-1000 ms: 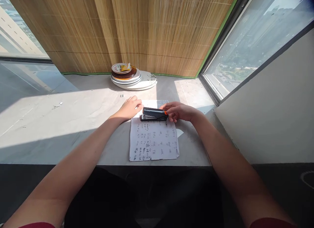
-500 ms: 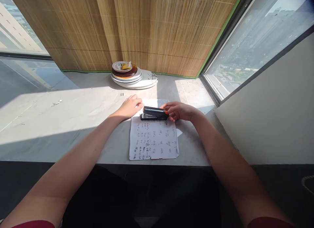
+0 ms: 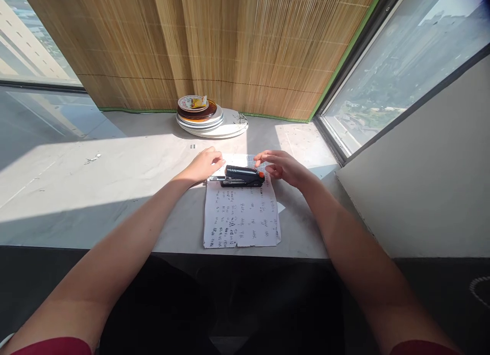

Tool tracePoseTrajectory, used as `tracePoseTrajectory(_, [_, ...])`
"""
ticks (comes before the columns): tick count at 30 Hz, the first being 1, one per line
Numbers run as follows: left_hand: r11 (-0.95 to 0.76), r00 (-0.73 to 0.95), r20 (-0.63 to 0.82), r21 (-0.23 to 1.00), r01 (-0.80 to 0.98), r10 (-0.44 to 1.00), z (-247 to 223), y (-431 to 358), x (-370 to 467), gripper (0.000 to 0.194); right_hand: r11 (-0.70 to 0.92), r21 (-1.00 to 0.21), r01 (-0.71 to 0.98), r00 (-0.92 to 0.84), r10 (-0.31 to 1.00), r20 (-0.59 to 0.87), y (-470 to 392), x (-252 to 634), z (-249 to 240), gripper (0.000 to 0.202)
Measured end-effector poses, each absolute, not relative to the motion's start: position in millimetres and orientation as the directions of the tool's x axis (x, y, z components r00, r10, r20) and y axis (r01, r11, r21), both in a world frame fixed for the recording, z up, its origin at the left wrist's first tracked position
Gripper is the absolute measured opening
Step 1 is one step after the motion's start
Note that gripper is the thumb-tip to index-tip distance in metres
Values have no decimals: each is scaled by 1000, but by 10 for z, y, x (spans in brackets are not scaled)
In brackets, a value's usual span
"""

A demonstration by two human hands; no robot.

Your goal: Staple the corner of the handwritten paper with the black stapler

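A black stapler (image 3: 244, 176) with an orange button lies across a sheet of handwritten paper (image 3: 241, 222). Its upper arm is raised from the base, and a thin metal piece sticks out at its left end. My left hand (image 3: 204, 165) rests by the paper's upper left edge, just left of the stapler. Its fingers are curled together, and whatever may be in them is hidden. Over the stapler's right end hovers my right hand (image 3: 281, 167), fingers apart and holding nothing, close to the orange button.
Stacked plates (image 3: 210, 121) with a small yellow packet (image 3: 199, 102) on top stand at the back, before a bamboo blind (image 3: 229, 44). A small staple strip (image 3: 193, 146) and some scraps (image 3: 93, 158) lie on the grey counter (image 3: 153, 161). A wall (image 3: 429, 181) bounds the right side.
My right hand has let go of the stapler's right end and lifted slightly, its fingers spreading. A thin metal piece now protrudes from the stapler's left end. My left hand is nearly unchanged.
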State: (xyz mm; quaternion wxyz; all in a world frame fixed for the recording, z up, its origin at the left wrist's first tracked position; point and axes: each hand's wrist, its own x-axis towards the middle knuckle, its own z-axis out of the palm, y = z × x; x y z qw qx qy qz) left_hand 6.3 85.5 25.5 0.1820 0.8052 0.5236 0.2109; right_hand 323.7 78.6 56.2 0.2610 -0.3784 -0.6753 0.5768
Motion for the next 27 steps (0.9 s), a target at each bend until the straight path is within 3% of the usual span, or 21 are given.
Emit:
tracePoseTrajectory(3, [-386,361,153,513,767,920,255,858,63,26,288,-920,266,-603,795,74,693,3086,595,44])
tracePoseTrajectory(6, [-400,369,167,512,761,915,245,864,61,26,489,-804,338,-729,676,104,617,2940,581,39])
tracePoseTrajectory(9, [-404,362,189,544,735,913,253,852,69,27,525,-781,338,-697,698,168,592,2889,535,30])
tracePoseTrajectory(13, [-417,258,331,658,627,908,326,798,113,22,584,-762,278,-478,773,418,615,2930,488,20])
tracePoseTrajectory(16, [-344,71,344,853,392,936,401,753,161,19,696,-593,405,-280,712,644,654,2960,456,11])
tracePoseTrajectory(19, [-100,112,100,995,-3,989,442,739,192,22,789,-349,506,-317,547,775,702,2976,405,26])
tracePoseTrajectory(23, [89,309,-22,975,-203,951,420,757,179,17,856,-95,508,-524,394,755,734,2988,355,50])
tracePoseTrajectory(27, [109,356,-25,970,-216,934,391,768,139,23,851,-7,524,-629,393,671,732,2995,357,55])
